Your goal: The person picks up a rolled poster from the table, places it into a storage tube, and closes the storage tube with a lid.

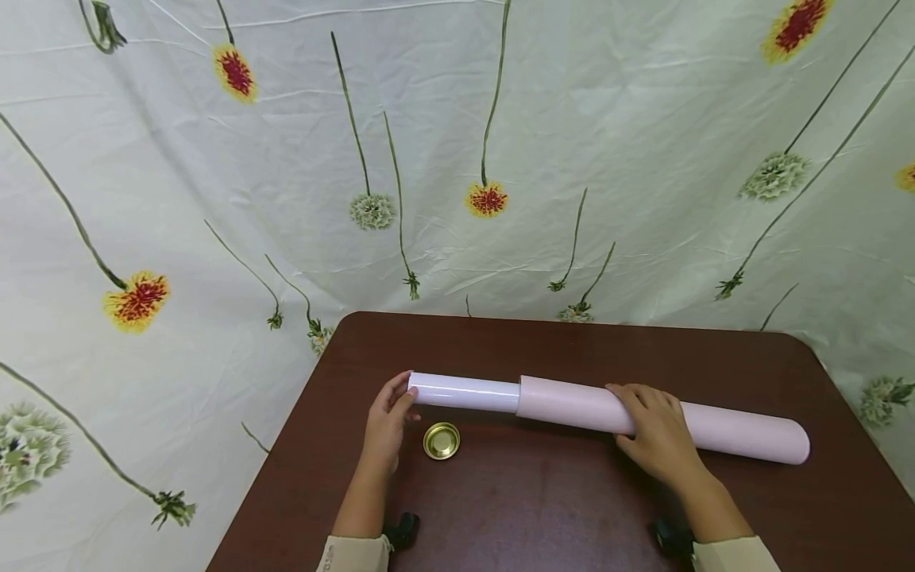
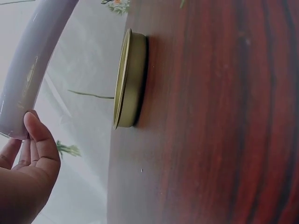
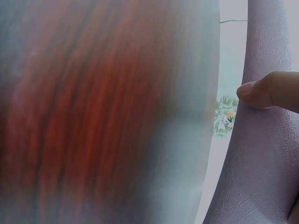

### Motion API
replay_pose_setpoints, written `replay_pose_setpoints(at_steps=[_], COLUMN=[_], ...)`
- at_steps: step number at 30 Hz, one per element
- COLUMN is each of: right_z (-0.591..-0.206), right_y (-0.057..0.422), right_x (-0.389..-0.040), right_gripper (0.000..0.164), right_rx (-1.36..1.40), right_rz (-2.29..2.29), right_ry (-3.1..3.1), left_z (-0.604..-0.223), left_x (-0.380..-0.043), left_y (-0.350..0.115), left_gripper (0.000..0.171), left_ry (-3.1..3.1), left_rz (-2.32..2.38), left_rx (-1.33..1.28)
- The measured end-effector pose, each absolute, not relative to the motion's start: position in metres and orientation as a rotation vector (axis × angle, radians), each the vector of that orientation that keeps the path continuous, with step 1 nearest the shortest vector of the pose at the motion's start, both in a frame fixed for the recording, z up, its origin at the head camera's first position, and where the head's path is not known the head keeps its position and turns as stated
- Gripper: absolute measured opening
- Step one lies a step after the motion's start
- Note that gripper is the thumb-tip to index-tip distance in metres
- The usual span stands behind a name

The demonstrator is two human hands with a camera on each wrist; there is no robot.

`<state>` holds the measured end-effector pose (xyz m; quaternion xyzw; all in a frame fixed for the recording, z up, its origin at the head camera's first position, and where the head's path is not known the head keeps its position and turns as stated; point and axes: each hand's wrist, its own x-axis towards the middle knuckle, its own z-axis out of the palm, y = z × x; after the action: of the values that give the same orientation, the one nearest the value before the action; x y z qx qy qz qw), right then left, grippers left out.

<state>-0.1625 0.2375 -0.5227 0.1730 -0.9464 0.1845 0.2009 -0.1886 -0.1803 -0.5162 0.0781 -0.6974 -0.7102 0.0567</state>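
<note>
A long pink cylindrical tube [image 1: 743,433] with a finely wrinkled surface lies across the view, and a glossy white roll [image 1: 465,392] sticks out of its left end. My left hand [image 1: 386,421] holds the free end of the white roll, thumb on the near side and fingers behind. In the left wrist view the thumb [image 2: 39,128] presses against that end. Around the pink tube's middle, my right hand [image 1: 658,433] grips from above; its thumb [image 3: 257,93] lies on the tube in the right wrist view. How much of the roll sits inside is hidden.
A small round gold metal lid [image 1: 442,441] rests on the dark brown table [image 1: 543,508], rim up, just right of the left hand. Behind the table hangs a white cloth [image 1: 629,262] printed with flowers. Dark wrist straps [image 1: 402,531] show at both sleeves.
</note>
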Motion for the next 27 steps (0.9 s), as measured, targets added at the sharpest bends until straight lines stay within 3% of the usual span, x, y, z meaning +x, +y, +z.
replay_pose_setpoints(at_steps=[27], right_z=[-0.5214], right_y=[0.2294], right_x=[-0.1613], right_gripper=[0.084], right_rx=[0.503], right_rz=[0.520], right_ry=[-2.628], left_z=[-0.5168], left_x=[-0.1857], left_y=[-0.1763], left_gripper=[0.039], left_ry=[-2.080], left_rz=[-2.201], left_rx=[0.237])
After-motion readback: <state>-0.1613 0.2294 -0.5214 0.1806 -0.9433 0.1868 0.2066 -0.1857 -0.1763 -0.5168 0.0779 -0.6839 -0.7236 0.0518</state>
